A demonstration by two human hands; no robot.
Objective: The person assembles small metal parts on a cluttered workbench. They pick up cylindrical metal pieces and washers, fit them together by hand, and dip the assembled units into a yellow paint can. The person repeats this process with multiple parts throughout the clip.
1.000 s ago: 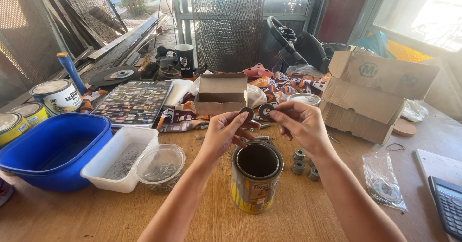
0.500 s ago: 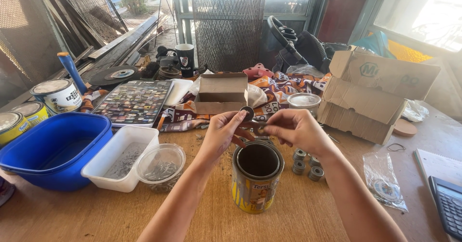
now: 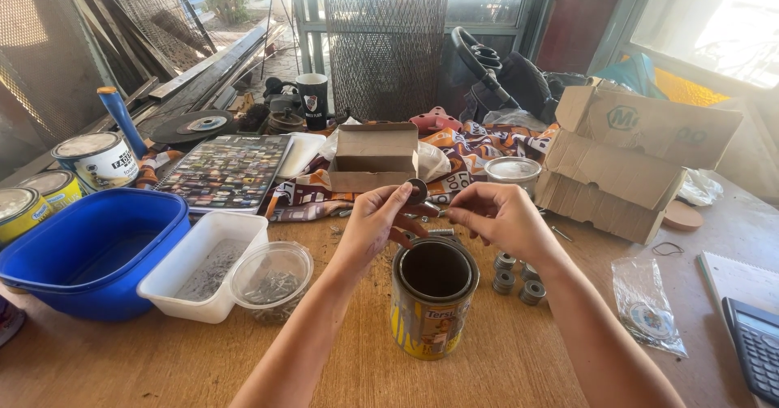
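Note:
My left hand [image 3: 375,223] holds a small round metal washer [image 3: 417,190] up by its edge, just above an open yellow tin can [image 3: 432,297] that stands on the wooden table [image 3: 503,367]. My right hand [image 3: 501,216] is close beside it, with its fingertips pinched near the washer; what they pinch is too small to tell. Three small metal bearings [image 3: 516,271] lie on the table right of the can, below my right wrist.
A blue tub [image 3: 89,254], a white tray [image 3: 203,266] and a clear round container of small metal bits [image 3: 270,278] sit at left. Paint tins [image 3: 96,159] stand far left. Open cardboard boxes [image 3: 375,158] [image 3: 633,160], a magazine [image 3: 227,172], a plastic bag [image 3: 645,302] and a calculator [image 3: 759,343] surround.
My two hands have drawn closer together above the can, and my right hand has shifted left toward the washer. The can and the bearings have stayed in place.

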